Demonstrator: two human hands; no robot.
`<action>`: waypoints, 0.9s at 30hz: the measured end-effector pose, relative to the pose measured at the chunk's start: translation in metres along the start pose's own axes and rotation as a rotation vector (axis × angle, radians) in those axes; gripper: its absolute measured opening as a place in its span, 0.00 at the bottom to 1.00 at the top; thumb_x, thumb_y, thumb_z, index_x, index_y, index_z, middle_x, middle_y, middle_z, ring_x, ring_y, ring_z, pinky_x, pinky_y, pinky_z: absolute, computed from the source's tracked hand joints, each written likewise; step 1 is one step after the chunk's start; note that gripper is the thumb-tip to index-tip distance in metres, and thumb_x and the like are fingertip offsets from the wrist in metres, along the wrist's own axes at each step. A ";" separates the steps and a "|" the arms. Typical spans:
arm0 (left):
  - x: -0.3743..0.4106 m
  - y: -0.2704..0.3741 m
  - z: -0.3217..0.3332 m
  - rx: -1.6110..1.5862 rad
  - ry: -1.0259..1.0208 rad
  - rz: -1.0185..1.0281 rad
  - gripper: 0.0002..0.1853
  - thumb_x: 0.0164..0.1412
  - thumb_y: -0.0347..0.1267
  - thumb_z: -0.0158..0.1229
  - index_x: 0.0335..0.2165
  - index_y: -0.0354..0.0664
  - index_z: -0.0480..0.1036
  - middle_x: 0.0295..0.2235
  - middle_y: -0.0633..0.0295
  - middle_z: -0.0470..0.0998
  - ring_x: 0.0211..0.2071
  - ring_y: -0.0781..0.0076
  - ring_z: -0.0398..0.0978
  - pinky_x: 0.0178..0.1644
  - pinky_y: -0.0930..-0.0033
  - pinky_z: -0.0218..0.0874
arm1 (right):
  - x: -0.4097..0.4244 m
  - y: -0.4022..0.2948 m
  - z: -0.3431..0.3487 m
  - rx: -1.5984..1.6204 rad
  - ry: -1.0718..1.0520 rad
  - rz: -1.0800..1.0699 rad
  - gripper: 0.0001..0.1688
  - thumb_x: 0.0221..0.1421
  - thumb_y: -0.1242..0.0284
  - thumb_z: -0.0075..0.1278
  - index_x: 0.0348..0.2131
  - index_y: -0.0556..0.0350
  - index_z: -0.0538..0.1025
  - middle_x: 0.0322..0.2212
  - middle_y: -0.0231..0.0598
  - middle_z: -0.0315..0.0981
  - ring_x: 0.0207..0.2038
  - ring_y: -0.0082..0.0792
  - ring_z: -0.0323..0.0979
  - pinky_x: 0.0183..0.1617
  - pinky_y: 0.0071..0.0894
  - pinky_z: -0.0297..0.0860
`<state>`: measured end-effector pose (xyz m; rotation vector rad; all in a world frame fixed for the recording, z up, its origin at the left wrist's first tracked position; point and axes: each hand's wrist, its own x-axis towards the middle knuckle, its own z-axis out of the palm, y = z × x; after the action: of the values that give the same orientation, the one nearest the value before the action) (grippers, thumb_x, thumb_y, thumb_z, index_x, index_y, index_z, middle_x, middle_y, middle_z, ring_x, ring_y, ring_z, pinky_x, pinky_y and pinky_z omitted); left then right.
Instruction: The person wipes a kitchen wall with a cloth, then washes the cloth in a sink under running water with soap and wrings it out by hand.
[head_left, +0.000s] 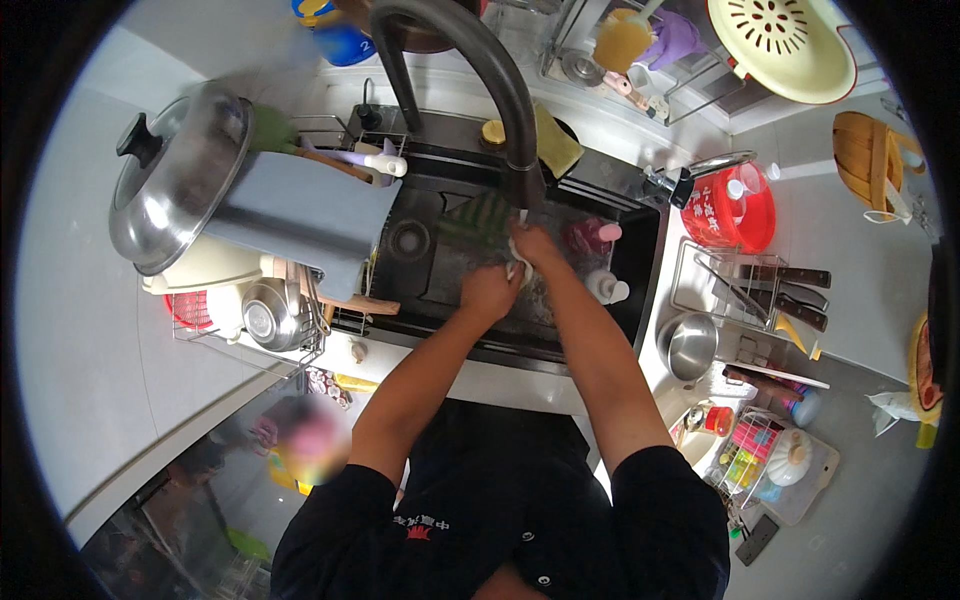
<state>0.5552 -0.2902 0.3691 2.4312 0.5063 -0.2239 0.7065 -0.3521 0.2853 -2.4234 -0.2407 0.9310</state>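
A white cloth (520, 262) is bunched and twisted between my two hands over the dark sink (457, 277). My left hand (487, 292) is closed around its lower end. Farther up, my right hand (534, 246) grips the other end, just below the spout of the black gooseneck faucet (523, 184). A bit of white, perhaps water, shows under the spout. Beyond my hands lies a green checked cloth (476, 217) in the sink. To the right stand a pump bottle of pink liquid (589, 236) and a white pump bottle (604, 287).
Left of the sink, a rack holds a grey cutting board (300, 217), a steel pot lid (187, 180) and a steel bowl (275, 315). On the right are a red bucket (727, 210), a rack of knives (787, 292) and a steel pot (688, 346). A yellow-green cloth (556, 142) lies behind the faucet.
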 end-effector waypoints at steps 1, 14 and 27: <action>-0.005 -0.027 0.023 -0.018 0.128 0.062 0.28 0.64 0.52 0.39 0.35 0.39 0.76 0.28 0.47 0.79 0.23 0.53 0.76 0.28 0.52 0.66 | -0.014 -0.009 -0.009 -0.048 0.004 -0.084 0.28 0.54 0.54 0.46 0.36 0.62 0.78 0.36 0.58 0.76 0.40 0.55 0.75 0.44 0.47 0.70; -0.040 -0.044 -0.052 -1.124 -0.281 -0.698 0.34 0.65 0.55 0.35 0.54 0.39 0.64 0.47 0.51 0.71 0.43 0.61 0.70 0.45 0.58 0.61 | -0.025 -0.153 -0.146 -0.626 0.196 -0.993 0.15 0.51 0.69 0.49 0.39 0.50 0.76 0.34 0.52 0.75 0.39 0.55 0.73 0.44 0.49 0.68; -0.053 -0.064 -0.051 -1.618 -0.293 -0.578 0.25 0.62 0.37 0.52 0.56 0.40 0.63 0.52 0.58 0.70 0.51 0.63 0.69 0.55 0.59 0.60 | 0.087 -0.175 -0.111 -0.795 0.042 -1.180 0.23 0.44 0.62 0.61 0.38 0.55 0.75 0.33 0.42 0.74 0.42 0.46 0.69 0.49 0.42 0.66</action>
<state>0.4826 -0.2280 0.3885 0.6475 0.7921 -0.2469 0.8489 -0.2198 0.3984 -2.2187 -2.0372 0.2060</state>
